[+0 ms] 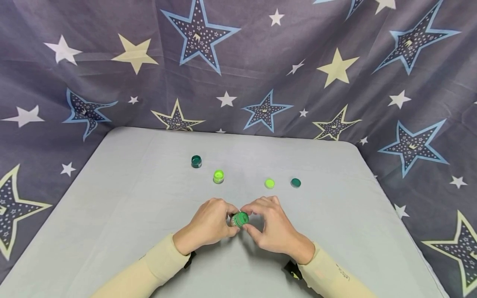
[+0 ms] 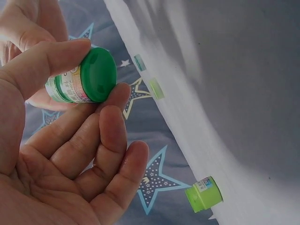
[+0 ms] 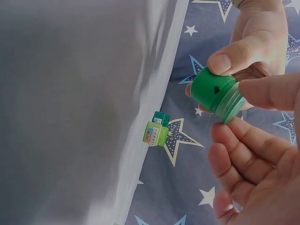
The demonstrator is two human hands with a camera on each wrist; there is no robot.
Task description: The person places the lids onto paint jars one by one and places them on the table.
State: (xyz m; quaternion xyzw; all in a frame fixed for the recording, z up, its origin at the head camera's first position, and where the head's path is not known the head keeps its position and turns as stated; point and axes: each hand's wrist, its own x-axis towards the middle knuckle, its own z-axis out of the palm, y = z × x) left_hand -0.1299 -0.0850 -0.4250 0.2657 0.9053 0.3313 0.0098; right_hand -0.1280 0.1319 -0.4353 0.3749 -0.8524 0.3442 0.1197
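A small green paint jar (image 1: pixel 235 220) is tilted between both hands, its lid end facing right. My left hand (image 1: pixel 211 221) grips the jar's body between thumb and index finger, the other fingers spread beneath it in the left wrist view. At the other end, my right hand (image 1: pixel 273 225) pinches the ridged green lid (image 3: pixel 230 104) with thumb and fingertips. The lid sits at the jar's mouth; I cannot tell how tightly. A printed label (image 2: pixel 74 83) shows on the jar's side.
Beyond the hands, an open dark green jar (image 1: pixel 196 162) and an open light green jar (image 1: pixel 218 177) stand on the pale tabletop (image 1: pixel 149 198). A light green lid (image 1: pixel 269 183) and a dark green lid (image 1: pixel 296 183) lie to their right. A star-patterned cloth (image 1: pixel 238 74) hangs behind.
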